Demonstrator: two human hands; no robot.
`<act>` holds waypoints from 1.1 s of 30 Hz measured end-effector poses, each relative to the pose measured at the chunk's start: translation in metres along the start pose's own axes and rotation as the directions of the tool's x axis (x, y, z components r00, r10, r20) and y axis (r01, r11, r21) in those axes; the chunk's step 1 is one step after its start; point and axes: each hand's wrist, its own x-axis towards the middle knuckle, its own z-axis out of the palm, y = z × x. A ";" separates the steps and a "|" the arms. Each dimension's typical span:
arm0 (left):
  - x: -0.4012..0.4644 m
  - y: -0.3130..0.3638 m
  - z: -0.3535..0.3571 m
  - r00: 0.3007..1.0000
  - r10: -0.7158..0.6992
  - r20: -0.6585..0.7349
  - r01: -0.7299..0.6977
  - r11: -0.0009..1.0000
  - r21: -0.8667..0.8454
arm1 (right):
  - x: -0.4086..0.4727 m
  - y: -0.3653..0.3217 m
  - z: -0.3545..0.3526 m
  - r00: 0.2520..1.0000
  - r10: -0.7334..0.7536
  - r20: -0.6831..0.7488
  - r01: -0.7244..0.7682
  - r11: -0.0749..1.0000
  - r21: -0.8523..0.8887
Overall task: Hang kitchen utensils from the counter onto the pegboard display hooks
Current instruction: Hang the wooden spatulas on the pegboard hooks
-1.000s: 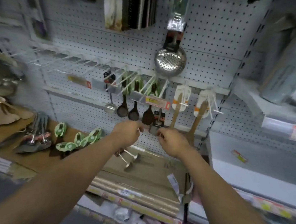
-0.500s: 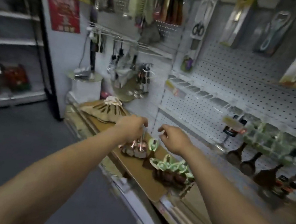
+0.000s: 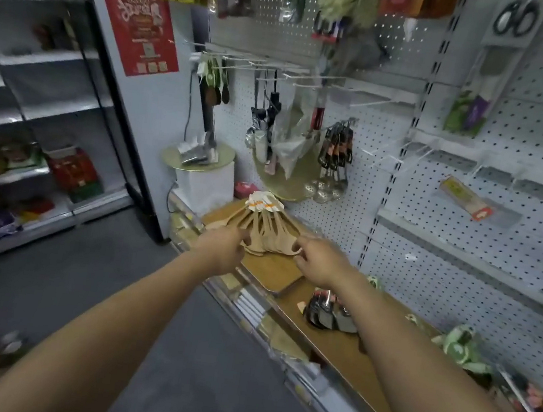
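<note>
A fan of wooden spoons (image 3: 268, 229) with white and orange tags lies on the brown counter (image 3: 341, 346), under the white pegboard (image 3: 340, 222). My left hand (image 3: 222, 251) reaches the fan's left edge, with a straight finger touching it. At the fan's right edge, my right hand (image 3: 321, 264) pinches the spoon heads between finger and thumb. Bare white hooks (image 3: 411, 155) stick out of the pegboard up to the right.
Black-handled utensils (image 3: 332, 314) and green-handled ones (image 3: 458, 348) lie further right on the counter. Metal ladles (image 3: 329, 186) and bagged items hang above the spoons. A white stand with a gold disc (image 3: 200, 162) stands at the counter's left end. Grey aisle floor lies to the left.
My view has swung left along the display. Both hands moved from the hanging dark spoons, past the green and black utensils, to the fan of wooden spoons.
</note>
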 end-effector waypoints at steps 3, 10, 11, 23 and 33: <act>0.059 -0.023 0.009 0.999 0.014 0.051 -0.016 0.999 0.039 | 0.063 0.005 0.023 0.999 0.007 0.036 -0.008 0.999 0.034; 0.182 -0.090 0.022 0.988 -0.054 0.143 0.043 0.996 0.078 | 0.220 0.008 0.062 0.985 -0.018 0.172 -0.001 0.994 0.110; 0.196 -0.102 0.022 0.986 -0.071 0.150 0.063 0.996 0.060 | 0.240 0.006 0.064 0.982 -0.024 0.188 0.006 0.995 0.099; 0.359 -0.253 0.075 0.944 -0.118 0.309 0.113 0.993 0.034 | 0.399 0.026 0.143 0.929 0.098 0.358 -0.113 0.993 0.020; 0.506 -0.345 0.130 0.874 0.141 0.464 -0.132 0.990 -0.052 | 0.497 0.017 0.213 0.803 0.392 0.448 -0.444 0.896 0.011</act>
